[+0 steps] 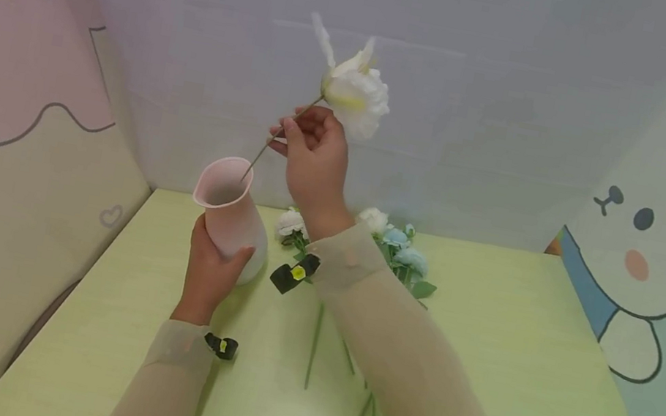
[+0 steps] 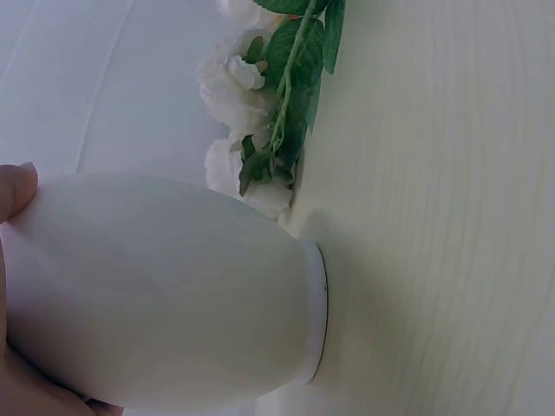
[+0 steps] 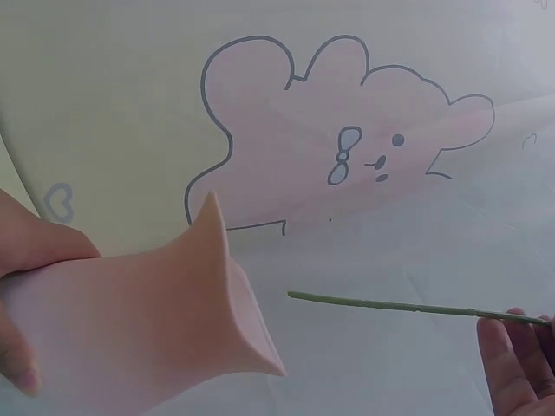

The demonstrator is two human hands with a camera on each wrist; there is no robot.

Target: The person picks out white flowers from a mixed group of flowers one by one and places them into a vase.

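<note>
My left hand (image 1: 208, 277) grips a pale pink vase (image 1: 238, 230) with a wavy, flared rim, thumb and fingers spread round its body. In the left wrist view the vase's base (image 2: 314, 312) is at the tabletop; whether it bears fully on it I cannot tell. Above and to the right of the mouth, my right hand (image 1: 320, 161) pinches the thin green stem (image 3: 390, 306) of a white artificial flower (image 1: 355, 97). The bloom points up and the stem slants down to the left. Its lower end is just off the vase's mouth, a small gap showing in the right wrist view.
More artificial flowers lie on the pale yellow table (image 1: 516, 344) behind my right forearm: white blooms (image 1: 292, 223) and light blue ones (image 1: 411, 257), with green leaves and stems toward me. A whitish back wall (image 1: 489, 117) and cartoon-printed side panels (image 1: 641, 240) enclose the table.
</note>
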